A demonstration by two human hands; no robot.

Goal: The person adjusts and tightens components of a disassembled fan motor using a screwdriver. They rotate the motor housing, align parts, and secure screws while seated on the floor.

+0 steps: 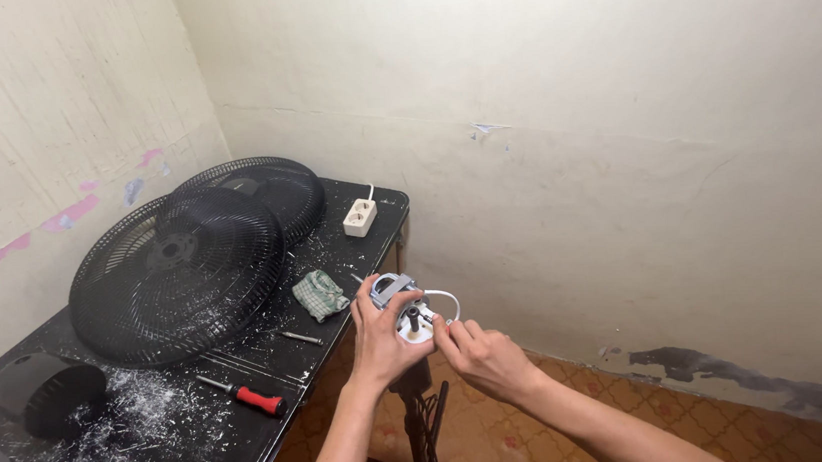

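My left hand (379, 343) grips a small grey and white fan motor unit (400, 302) with a short black shaft, held on top of a black stand (418, 431). My right hand (475, 353) is at the unit's right side, fingertips pinched at its edge where a thin white wire (446, 298) loops out. Both hands are just off the right edge of a black table (334, 268).
On the table lie two black round fan grilles (179, 273), a red-handled screwdriver (246, 396), a checked cloth (320, 294), a white socket strip (360, 217), a small metal tool (301, 338), black fan parts (49, 388) and white debris. Walls enclose the corner; tiled floor (650, 419) below.
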